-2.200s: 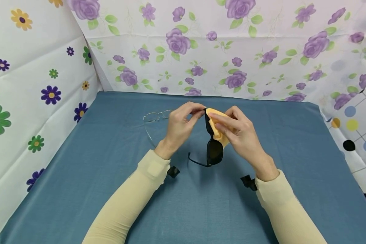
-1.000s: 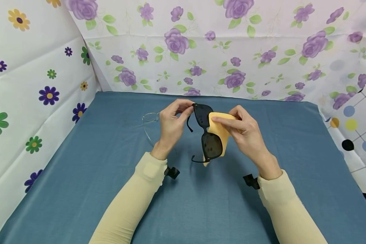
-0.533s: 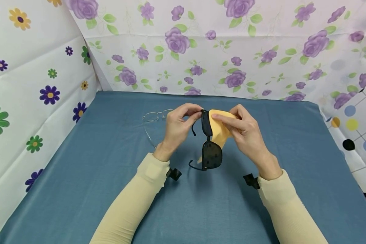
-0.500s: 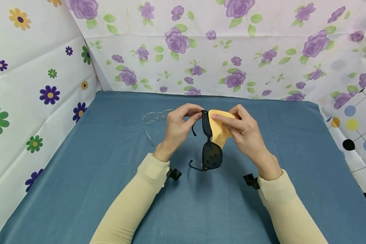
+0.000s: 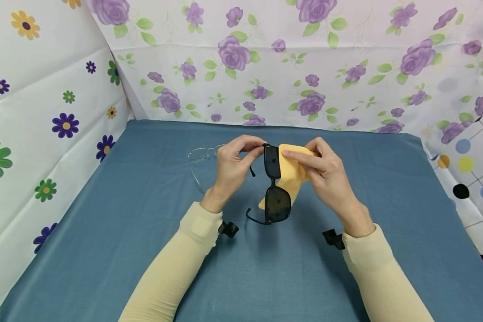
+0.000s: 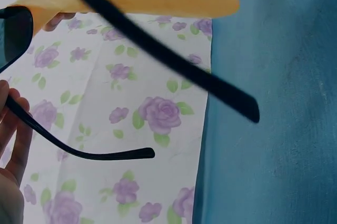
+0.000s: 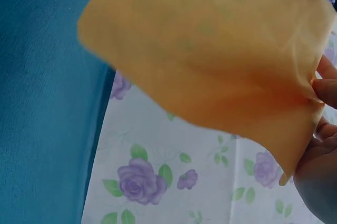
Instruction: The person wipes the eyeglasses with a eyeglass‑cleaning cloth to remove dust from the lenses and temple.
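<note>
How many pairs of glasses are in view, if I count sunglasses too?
2. The left hand holds up the black sunglasses at one end; the wire-framed glasses lie on the blue cloth behind that hand, which hides part of them.

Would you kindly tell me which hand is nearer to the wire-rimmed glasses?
The left hand: in the head view it partly hides the wire-rimmed glasses, just to their right. The right hand is farther right, beyond the black sunglasses, holding the yellow cloth.
</note>
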Motion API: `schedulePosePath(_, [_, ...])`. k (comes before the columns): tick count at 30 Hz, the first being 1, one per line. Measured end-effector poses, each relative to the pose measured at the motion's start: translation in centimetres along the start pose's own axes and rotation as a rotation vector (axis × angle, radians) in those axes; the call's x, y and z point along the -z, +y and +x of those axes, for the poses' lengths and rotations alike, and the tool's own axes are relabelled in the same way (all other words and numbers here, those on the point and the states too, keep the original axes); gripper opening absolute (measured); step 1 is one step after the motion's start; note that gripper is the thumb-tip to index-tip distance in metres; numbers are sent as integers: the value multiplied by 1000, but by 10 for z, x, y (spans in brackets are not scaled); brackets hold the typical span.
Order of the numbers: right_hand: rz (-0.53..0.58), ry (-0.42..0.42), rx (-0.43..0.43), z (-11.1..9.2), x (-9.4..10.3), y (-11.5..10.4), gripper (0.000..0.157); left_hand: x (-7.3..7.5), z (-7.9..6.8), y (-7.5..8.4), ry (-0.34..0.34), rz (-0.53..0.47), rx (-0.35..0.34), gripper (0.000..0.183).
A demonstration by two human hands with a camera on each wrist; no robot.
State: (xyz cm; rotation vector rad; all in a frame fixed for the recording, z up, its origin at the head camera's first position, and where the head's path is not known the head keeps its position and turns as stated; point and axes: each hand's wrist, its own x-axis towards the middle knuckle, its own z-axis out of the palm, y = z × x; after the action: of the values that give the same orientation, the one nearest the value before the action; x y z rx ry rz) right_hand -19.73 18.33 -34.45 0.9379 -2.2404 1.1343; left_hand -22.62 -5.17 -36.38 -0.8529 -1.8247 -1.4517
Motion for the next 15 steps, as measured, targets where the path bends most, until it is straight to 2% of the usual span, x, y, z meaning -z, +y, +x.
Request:
schedulePosePath(4, [6,2,7,0,0,0,44,1,0,0,-1,7,15,10])
schedulePosePath(11, [3,-21,38,0,-5,-1,47,-2,-2,0,-69,-8,15,12])
schedulePosePath(15, [-4,-31,35,0,-6,-2,48,-3,-3,0,-84,-12,3,13])
